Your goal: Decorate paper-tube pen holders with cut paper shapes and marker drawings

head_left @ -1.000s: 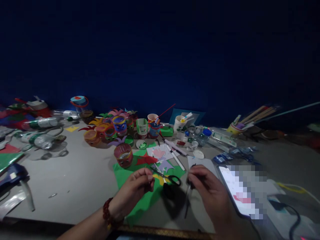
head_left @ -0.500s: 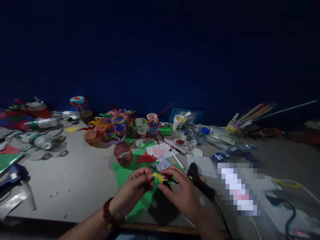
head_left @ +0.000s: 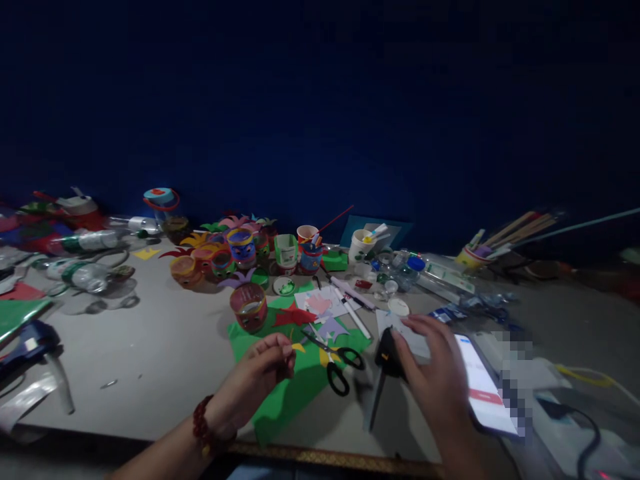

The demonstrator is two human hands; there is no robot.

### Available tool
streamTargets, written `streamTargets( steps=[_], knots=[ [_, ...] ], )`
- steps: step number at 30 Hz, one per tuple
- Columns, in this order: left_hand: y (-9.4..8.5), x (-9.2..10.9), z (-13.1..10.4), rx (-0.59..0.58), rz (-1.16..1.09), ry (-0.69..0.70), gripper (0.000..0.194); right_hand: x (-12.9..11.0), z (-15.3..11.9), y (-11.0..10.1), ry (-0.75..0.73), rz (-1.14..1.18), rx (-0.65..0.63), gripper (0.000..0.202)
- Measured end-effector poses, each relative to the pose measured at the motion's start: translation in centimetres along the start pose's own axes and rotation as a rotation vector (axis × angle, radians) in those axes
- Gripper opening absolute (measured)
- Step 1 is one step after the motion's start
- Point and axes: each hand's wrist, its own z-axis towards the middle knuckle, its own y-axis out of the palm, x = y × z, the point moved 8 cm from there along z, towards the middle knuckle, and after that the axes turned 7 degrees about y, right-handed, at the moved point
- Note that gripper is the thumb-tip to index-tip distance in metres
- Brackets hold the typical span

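Note:
My left hand point(head_left: 267, 365) is closed, thumb and fingertips pinched above the green paper sheet point(head_left: 285, 400); what they hold, if anything, is too small to make out. A small yellow paper piece point(head_left: 299, 347) shows just beside those fingertips. My right hand point(head_left: 437, 377) is wrapped round a black glue gun point(head_left: 387, 353), its handle hidden by the palm. A pale stick point(head_left: 376, 403) points down from the gun toward me. Between my hands, black-handled scissors point(head_left: 334, 353) lie spread on the green sheet, over another yellow paper piece point(head_left: 327, 357).
Behind the sheet stands a dark red face cup point(head_left: 249, 308), with several decorated cups farther back. Red and purple paper cut-outs point(head_left: 296, 315) and markers point(head_left: 353, 313) lie near the scissors. A lit phone point(head_left: 487, 390) is right of my right hand. Plastic bottles point(head_left: 83, 275) lie left.
The scissors have left my right hand and now lie on the green sheet. My right hand has moved right and taken hold of the glue gun, which has turned. My left hand stays pinched.

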Motion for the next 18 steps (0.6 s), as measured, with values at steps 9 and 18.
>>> streamTargets(
  steps=[9, 18],
  knots=[
    [1.5, -0.8, -0.4, -0.05, -0.05, -0.04, 0.012, -9.7, -5.0, 5.4, -0.493, 0.214, -0.312, 0.018],
    [2.2, -1.0, -0.6, -0.082, -0.071, -0.062, 0.011, -10.5, -5.0, 5.7, -0.545, 0.238, -0.309, 0.015]
  ],
)
